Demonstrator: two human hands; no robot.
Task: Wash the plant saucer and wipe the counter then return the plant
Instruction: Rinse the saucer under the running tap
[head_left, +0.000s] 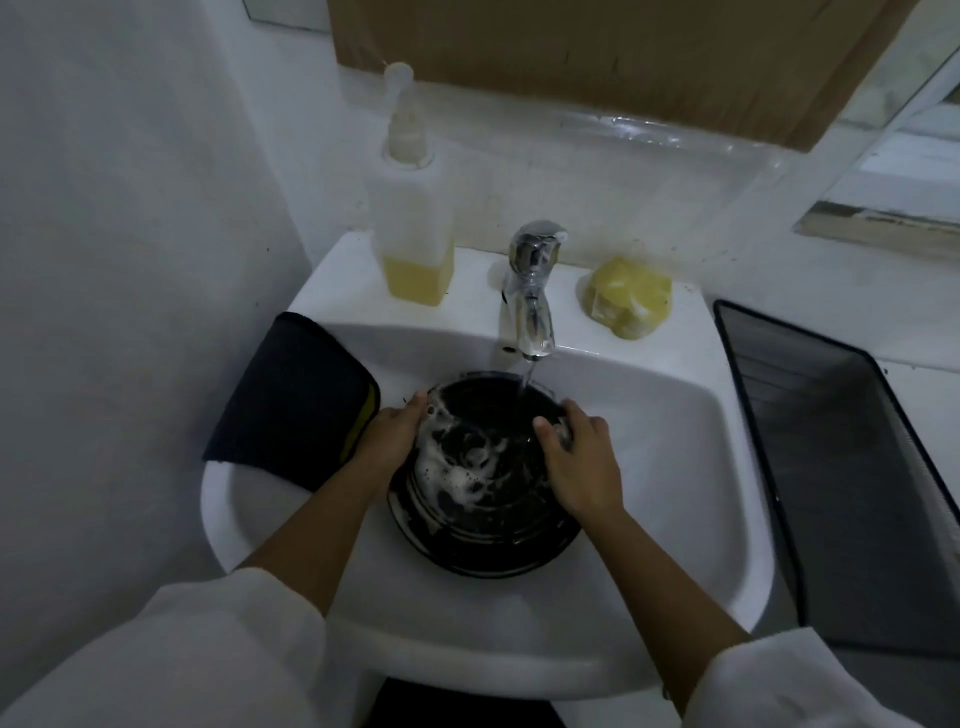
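Note:
The black plant saucer (483, 499) lies tilted in the white sink (675, 467), streaked with white soap foam. Water runs from the chrome tap (530, 291) onto its far rim. My left hand (395, 431) grips the saucer's left rim. My right hand (576, 462) holds the right rim, thumb over the inside. The plant is not in view.
A dark cloth (296, 395) hangs over the sink's left edge. A soap dispenser (415, 228) with yellow liquid stands behind it, and a yellow sponge (628, 296) sits right of the tap. A black mesh basket (852, 467) stands on the counter to the right.

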